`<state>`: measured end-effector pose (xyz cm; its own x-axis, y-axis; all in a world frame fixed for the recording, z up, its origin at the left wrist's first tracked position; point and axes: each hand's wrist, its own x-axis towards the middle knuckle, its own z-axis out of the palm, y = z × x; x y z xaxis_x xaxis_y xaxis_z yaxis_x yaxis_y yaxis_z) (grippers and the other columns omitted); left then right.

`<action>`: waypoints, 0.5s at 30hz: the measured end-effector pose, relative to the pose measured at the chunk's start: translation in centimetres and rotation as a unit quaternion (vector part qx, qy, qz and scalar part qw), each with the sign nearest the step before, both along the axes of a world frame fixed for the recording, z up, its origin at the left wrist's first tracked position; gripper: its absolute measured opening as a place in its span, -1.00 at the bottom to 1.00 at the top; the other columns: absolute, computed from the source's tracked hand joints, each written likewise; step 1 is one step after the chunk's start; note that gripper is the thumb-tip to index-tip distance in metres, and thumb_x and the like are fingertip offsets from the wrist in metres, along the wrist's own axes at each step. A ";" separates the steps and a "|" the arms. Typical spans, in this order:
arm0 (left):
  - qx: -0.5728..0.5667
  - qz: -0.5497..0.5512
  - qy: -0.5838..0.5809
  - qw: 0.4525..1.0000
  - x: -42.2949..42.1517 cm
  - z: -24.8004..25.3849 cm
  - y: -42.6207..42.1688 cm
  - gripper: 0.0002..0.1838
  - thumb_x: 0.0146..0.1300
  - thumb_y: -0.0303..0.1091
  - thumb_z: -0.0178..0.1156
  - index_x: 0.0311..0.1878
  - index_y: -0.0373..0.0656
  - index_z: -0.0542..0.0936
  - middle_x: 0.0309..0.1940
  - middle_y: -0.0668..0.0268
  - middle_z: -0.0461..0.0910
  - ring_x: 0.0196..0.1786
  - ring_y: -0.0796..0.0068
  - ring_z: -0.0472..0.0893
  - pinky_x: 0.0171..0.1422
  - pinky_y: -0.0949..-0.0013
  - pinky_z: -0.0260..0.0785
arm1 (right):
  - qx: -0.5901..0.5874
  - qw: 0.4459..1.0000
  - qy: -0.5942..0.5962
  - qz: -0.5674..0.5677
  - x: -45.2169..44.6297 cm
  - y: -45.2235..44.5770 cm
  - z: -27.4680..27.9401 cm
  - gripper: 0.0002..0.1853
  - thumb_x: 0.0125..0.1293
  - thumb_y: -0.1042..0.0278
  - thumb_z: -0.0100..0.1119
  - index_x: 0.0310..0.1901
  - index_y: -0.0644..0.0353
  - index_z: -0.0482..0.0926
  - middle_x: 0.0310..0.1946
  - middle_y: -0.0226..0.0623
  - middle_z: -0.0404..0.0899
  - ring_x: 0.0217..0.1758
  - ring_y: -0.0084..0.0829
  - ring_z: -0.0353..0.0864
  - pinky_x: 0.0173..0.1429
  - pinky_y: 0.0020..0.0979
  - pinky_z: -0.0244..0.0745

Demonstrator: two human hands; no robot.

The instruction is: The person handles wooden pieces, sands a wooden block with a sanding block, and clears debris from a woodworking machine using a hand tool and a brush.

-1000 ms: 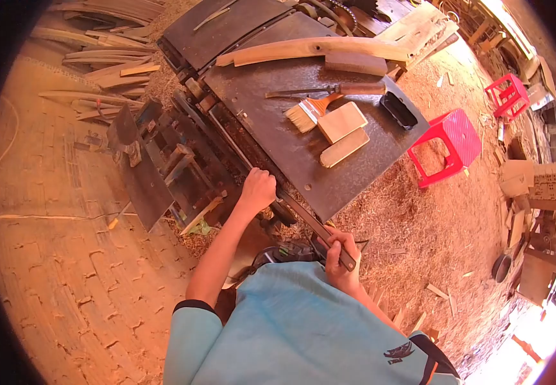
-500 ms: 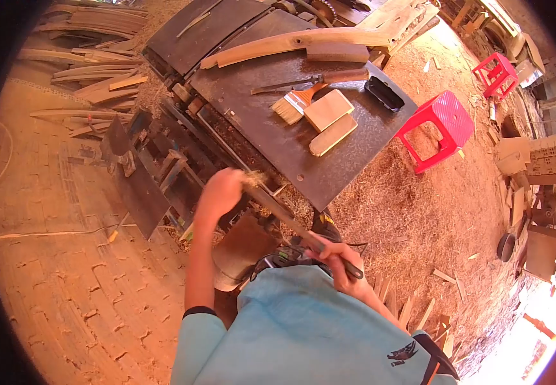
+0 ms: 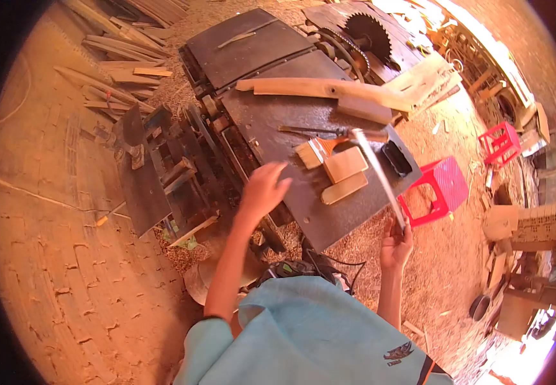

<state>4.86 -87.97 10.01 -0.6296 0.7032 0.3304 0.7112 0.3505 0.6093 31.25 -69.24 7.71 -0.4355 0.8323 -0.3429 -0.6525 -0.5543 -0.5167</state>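
Observation:
My right hand point(image 3: 396, 247) grips the lower end of a long narrow strip point(image 3: 378, 173), which is raised and tilted over the right side of the dark metal table point(image 3: 278, 136). My left hand point(image 3: 265, 187) is by the table's left edge with its fingers apart and nothing in them. Between the hands, a paintbrush point(image 3: 314, 152) lies beside two wooden blocks, a larger one point(image 3: 345, 165) and a smaller one point(image 3: 344, 188). A black tray point(image 3: 396, 158) sits near the right corner. Behind the brush lies a long thin tool, partly hidden by the strip.
A curved board point(image 3: 310, 88) lies across the table, with a circular saw blade point(image 3: 369, 37) beyond it. Red stools point(image 3: 448, 186) point(image 3: 501, 142) stand at the right. Wood strips point(image 3: 124, 48) are piled at the upper left. Machine parts point(image 3: 169, 170) stand left of the table.
My right hand has moved right and up, swinging the strip from beside the table's edge to above its right side. My left hand has opened and moved right toward the tabletop.

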 end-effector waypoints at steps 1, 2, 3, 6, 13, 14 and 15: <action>0.033 0.019 -0.003 0.999 -0.4 -0.6 3.6 -0.58 0.02 -0.21 0.15 -0.12 -0.33 0.43 -0.15 0.03 0.43 -0.04 0.09 0.39 0.04 0.23 0.23 | -0.007 1.000 0.009 -0.006 -0.2 0.7 -0.2 -0.70 0.25 0.33 -0.13 0.00 0.23 0.31 -0.03 -0.16 0.38 -0.02 -0.28 0.43 0.07 -0.34 0.38; 0.020 0.068 -0.019 0.997 -0.9 -2.9 7.0 -0.57 -0.04 -0.18 0.18 -0.17 -0.31 0.44 -0.17 0.03 0.42 -0.03 0.08 0.36 0.04 0.22 0.22 | -0.014 1.000 0.017 -0.014 -0.7 1.2 -0.3 -0.69 0.25 0.32 -0.13 0.02 0.22 0.30 0.00 -0.15 0.37 0.00 -0.29 0.41 0.08 -0.34 0.36; 0.006 0.113 -0.034 0.993 -1.8 -5.2 9.2 -0.56 -0.09 -0.14 0.22 -0.22 -0.29 0.46 -0.19 0.04 0.41 -0.03 0.08 0.34 0.03 0.20 0.21 | -0.005 1.000 0.016 0.000 -1.6 1.7 -0.5 -0.68 0.25 0.32 -0.13 0.02 0.22 0.30 -0.01 -0.16 0.38 0.02 -0.30 0.40 0.08 -0.35 0.36; -0.163 0.127 -0.109 0.972 -3.5 -7.7 12.2 -0.52 -0.19 -0.09 0.28 -0.28 -0.27 0.47 -0.20 0.02 0.40 -0.02 0.08 0.33 -0.02 0.18 0.23 | 0.015 0.999 0.009 0.033 -5.6 3.2 -0.1 -0.65 0.25 0.27 -0.09 0.04 0.21 0.29 0.01 -0.19 0.35 0.08 -0.32 0.34 0.08 -0.38 0.33; 0.018 0.124 -0.508 0.852 -4.6 -5.9 8.3 -0.75 -0.02 -0.28 0.19 -0.28 -0.19 0.50 -0.36 0.37 0.53 -0.32 0.50 0.52 -0.24 0.35 0.37 | -0.048 0.988 0.045 0.138 -11.4 3.9 -1.3 -0.67 0.23 0.30 -0.05 -0.03 0.28 0.27 -0.05 -0.21 0.34 0.06 -0.33 0.34 0.03 -0.44 0.37; 0.167 0.073 -0.592 0.785 -4.6 -6.7 7.5 -0.81 0.07 -0.35 0.12 -0.24 -0.20 0.47 -0.36 0.39 0.51 -0.31 0.55 0.51 -0.23 0.42 0.38 | -0.078 0.985 0.038 0.147 -11.7 4.1 -1.7 -0.69 0.22 0.31 -0.04 -0.06 0.30 0.27 -0.08 -0.20 0.35 0.05 -0.34 0.35 0.00 -0.46 0.39; 0.181 0.079 -0.587 0.785 -4.5 -6.1 6.6 -0.81 0.08 -0.37 0.12 -0.24 -0.21 0.46 -0.36 0.37 0.51 -0.31 0.55 0.50 -0.22 0.43 0.38 | -0.108 0.982 0.030 0.155 -11.8 4.1 -1.9 -0.70 0.22 0.33 -0.03 -0.08 0.31 0.28 -0.11 -0.19 0.36 0.03 -0.34 0.36 -0.03 -0.48 0.41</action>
